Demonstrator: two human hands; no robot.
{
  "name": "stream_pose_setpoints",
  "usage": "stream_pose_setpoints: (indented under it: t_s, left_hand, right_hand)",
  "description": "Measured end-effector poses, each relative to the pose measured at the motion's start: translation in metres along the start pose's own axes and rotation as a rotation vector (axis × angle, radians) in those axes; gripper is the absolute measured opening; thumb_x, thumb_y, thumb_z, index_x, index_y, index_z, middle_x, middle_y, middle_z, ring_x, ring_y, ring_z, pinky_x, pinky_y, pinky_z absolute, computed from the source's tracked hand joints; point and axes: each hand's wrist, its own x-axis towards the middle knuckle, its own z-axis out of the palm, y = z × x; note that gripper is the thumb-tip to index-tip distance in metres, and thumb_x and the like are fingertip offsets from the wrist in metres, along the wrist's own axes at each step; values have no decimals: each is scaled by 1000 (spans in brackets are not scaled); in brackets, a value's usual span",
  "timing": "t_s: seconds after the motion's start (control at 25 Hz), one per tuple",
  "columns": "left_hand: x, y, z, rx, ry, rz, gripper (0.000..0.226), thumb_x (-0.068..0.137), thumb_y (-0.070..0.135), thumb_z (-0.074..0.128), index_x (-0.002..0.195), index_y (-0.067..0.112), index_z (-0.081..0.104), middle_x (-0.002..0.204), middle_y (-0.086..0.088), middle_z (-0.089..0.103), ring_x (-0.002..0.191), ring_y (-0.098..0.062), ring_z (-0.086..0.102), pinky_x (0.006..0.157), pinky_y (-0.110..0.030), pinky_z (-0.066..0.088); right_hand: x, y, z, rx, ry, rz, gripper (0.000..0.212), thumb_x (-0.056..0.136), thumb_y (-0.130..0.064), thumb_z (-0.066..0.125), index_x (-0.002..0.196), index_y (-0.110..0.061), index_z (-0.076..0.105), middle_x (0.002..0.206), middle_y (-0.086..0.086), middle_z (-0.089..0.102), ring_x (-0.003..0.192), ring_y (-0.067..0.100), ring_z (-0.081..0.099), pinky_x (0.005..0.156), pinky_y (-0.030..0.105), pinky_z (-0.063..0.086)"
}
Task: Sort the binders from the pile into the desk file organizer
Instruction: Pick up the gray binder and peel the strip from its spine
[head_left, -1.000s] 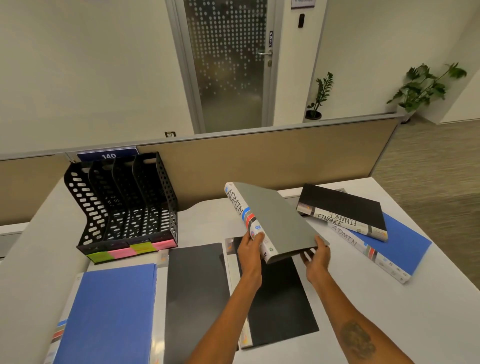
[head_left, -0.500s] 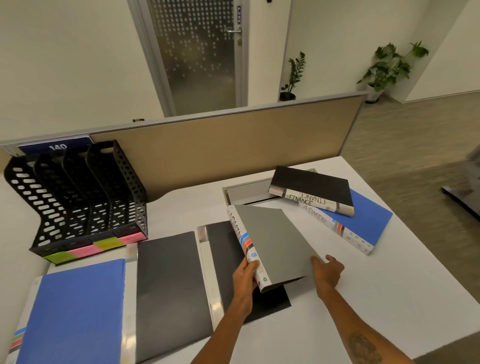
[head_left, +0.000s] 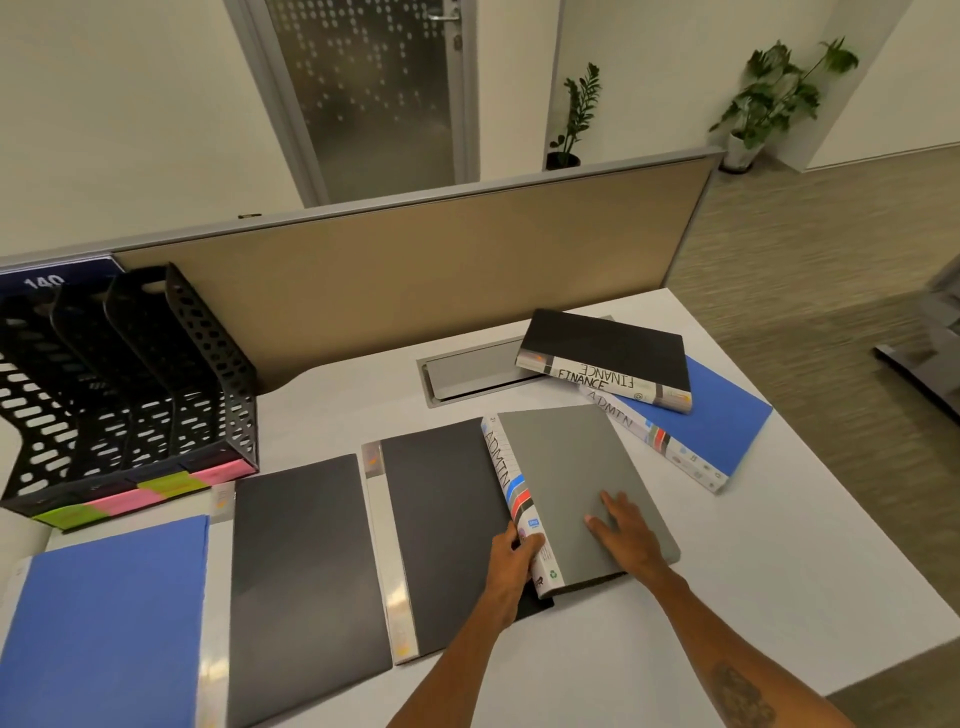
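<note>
A grey binder (head_left: 561, 467) with ADMIN on its spine lies almost flat on the desk, its left edge over a black folder (head_left: 441, 525). My left hand (head_left: 511, 564) grips the near end of its spine. My right hand (head_left: 626, 530) rests flat on its cover, fingers straight. The black perforated file organizer (head_left: 130, 384) with pink and green labels stands at the back left, its slots holding nothing I can see. At the back right a black binder (head_left: 608, 348) marked FINANCE lies on a blue binder (head_left: 701, 426) marked ADMIN.
Another black folder (head_left: 301, 577) and a blue folder (head_left: 109, 629) lie flat at the near left. A grey cable tray lid (head_left: 467, 371) is set into the white desk (head_left: 753, 571). A tan partition (head_left: 415, 280) runs along the back. The desk's right edge drops to the floor.
The grey binder came down from mid-air to lie on the desk. My right hand moved from its lower edge onto its cover. The view swung to the right.
</note>
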Motion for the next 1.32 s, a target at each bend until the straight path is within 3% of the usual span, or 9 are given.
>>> stream_pose_setpoints:
  t_s: [0.12,0.24,0.44,0.76,0.92,1.2,1.32]
  left_hand:
    - [9,-11,3,158,45,49,32,90,21,66,119,12,57,116,-12,65,93,-20,71,70,-26,61]
    - [12,-15,6,298,68,75,38,89,24,66,124,18,53,115,-8,61,98,-21,68,84,-36,60]
    - [53,-46,10,423,72,104,38,77,34,70,110,17,61,114,-11,60,91,-17,69,82,-38,60]
    - [19,1,22,459,63,110,35,89,21,67,121,14,55,117,-7,46,103,-22,64,87,-37,59]
    - [15,7,25,525,76,103,50,90,19,65,135,17,44,116,-3,40,108,-23,61,90,-37,57]
    - [18,16,25,687,73,236,84,83,7,71,151,22,24,142,-1,30,129,-21,42,102,-41,49]
    - [17,22,25,720,93,258,81,83,15,72,150,22,27,150,2,24,131,-18,33,105,-39,45]
  right_hand:
    - [7,3,0,-97,-20,14,67,95,-54,45,152,-32,18,163,1,3,149,24,3,116,56,14]
    - [8,7,1,-138,-17,18,68,94,-53,47,152,-33,18,163,1,2,149,25,4,115,56,15]
    - [8,10,-3,-133,-6,35,67,95,-50,48,152,-34,18,163,0,2,149,24,3,115,55,14]
    - [16,16,-10,-164,-9,27,67,95,-50,47,152,-34,16,163,2,2,149,26,3,114,56,15]
    - [17,17,-9,-185,-12,29,68,95,-50,47,152,-34,15,163,2,2,149,27,4,114,56,16]
    - [12,10,-6,-212,19,57,61,96,-50,43,151,-35,20,162,0,6,148,24,8,114,53,19]
    - [10,4,-7,-199,86,85,54,97,-46,43,148,-34,30,160,1,16,146,25,15,113,51,23]
